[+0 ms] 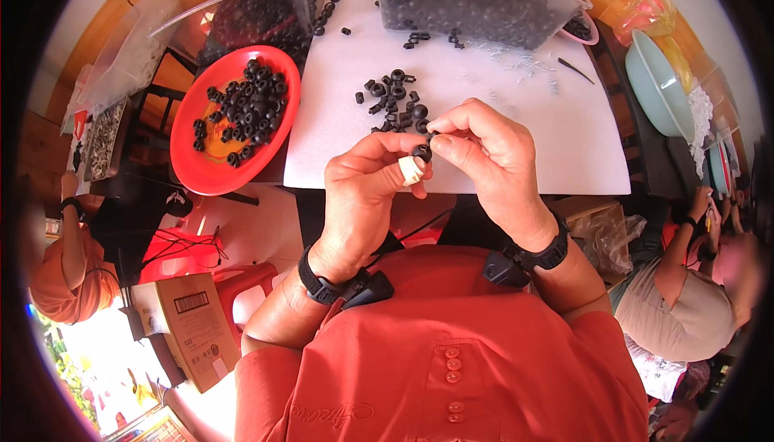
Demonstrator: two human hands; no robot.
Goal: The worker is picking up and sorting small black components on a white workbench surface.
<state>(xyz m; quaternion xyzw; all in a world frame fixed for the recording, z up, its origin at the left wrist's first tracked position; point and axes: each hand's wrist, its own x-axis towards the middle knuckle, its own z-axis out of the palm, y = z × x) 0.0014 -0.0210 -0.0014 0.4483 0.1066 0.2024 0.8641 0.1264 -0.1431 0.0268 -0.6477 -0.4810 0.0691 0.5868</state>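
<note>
My left hand point(363, 196) is closed, its thumb and index finger pinching a round black plastic piece with a hole point(422, 152). Pale tape point(411, 170) wraps the left thumb. My right hand point(493, 164) meets it just above the near edge of the white board, thumb and index finger pressed together against the top of that piece. Whatever small thing those fingertips hold is mostly hidden. Just beyond both hands lies a loose pile of black plastic pieces point(393, 91), some round and some stubby.
A red oval plate point(181, 139) of round black pieces stands left of the white board point(556, 143). Clear bins point(484, 14) of black parts sit behind. Tiny clear springs point(516, 63) and a thin black tool point(576, 71) lie at right. Other people work at both sides.
</note>
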